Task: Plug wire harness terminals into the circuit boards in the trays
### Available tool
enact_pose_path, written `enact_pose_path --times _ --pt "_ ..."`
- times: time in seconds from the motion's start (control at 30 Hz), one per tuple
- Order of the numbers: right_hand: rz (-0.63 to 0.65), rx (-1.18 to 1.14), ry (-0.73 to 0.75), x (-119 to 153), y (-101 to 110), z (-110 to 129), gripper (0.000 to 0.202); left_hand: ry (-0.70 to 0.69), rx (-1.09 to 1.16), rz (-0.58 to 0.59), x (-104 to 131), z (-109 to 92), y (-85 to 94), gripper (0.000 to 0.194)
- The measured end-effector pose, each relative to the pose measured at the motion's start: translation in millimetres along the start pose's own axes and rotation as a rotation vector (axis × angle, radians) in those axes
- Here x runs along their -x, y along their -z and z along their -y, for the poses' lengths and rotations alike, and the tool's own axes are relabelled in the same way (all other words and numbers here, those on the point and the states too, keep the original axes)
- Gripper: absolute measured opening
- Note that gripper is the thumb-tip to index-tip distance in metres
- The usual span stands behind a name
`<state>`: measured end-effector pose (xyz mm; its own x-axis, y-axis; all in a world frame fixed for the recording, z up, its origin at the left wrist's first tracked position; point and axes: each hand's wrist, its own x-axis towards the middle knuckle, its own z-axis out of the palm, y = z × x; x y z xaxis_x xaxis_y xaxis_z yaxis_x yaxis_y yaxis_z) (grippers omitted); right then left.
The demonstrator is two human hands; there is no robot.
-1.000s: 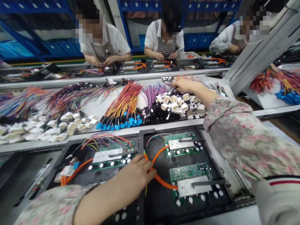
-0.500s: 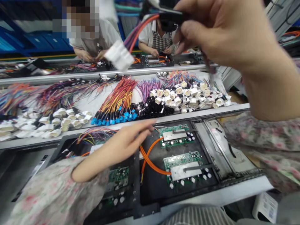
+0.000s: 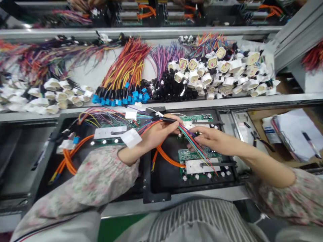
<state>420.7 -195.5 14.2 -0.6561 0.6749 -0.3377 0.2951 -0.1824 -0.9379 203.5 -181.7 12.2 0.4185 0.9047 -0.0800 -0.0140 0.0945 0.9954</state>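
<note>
Harness (image 3: 187, 135) mid-frame, over lower circuit board (image 3: 183, 155). Left hand (image 3: 156, 136) fingers pinch black sleeve (image 3: 168, 119); right hand (image 3: 214, 138) fingers at wire tails (image 3: 200, 151), grip unclear. Sideways pull could snag tails.

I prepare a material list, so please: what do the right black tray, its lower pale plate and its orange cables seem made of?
Right black tray: plastic or coated metal, I cannot tell; dark, mostly matte.
Lower pale plate: probably metal; flat, smooth, silver-grey.
Orange cables: probably plastic or rubber insulation; smooth, even colour, bending in curves.
</note>
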Motion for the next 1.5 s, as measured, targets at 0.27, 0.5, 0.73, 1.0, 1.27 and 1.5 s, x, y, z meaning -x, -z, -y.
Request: enact_pose_path --times 0.27,0.5,0.73,1.0,1.27,1.5 --pt "-0.165 0.384 -0.041 -7 23 6 0.021 0.132 0.186 -0.04 -14 12 6.1 0.014" --pt "-0.518 0.614 0.156 -32 40 12 0.013 0.155 0.237 -0.084 -14 12 20.7 0.007" --pt "-0.536 0.508 0.252 -76 27 -5 0.005 0.177 0.283 -0.209 -13 19 28.9 0.018" --pt "-0.505 0.518 0.247 -89 25 -15 0.006 0.199 0.269 -0.217 -14 21 29.6 0.019" --pt "-0.486 0.589 0.219 -91 27 -12 0.009 0.178 0.268 -0.242 -15 23 29.4 0.019" --pt "-0.419 0.702 0.159 -68 26 13 0.013 0.196 0.305 -0.256 -17 22 24.4 0.015"
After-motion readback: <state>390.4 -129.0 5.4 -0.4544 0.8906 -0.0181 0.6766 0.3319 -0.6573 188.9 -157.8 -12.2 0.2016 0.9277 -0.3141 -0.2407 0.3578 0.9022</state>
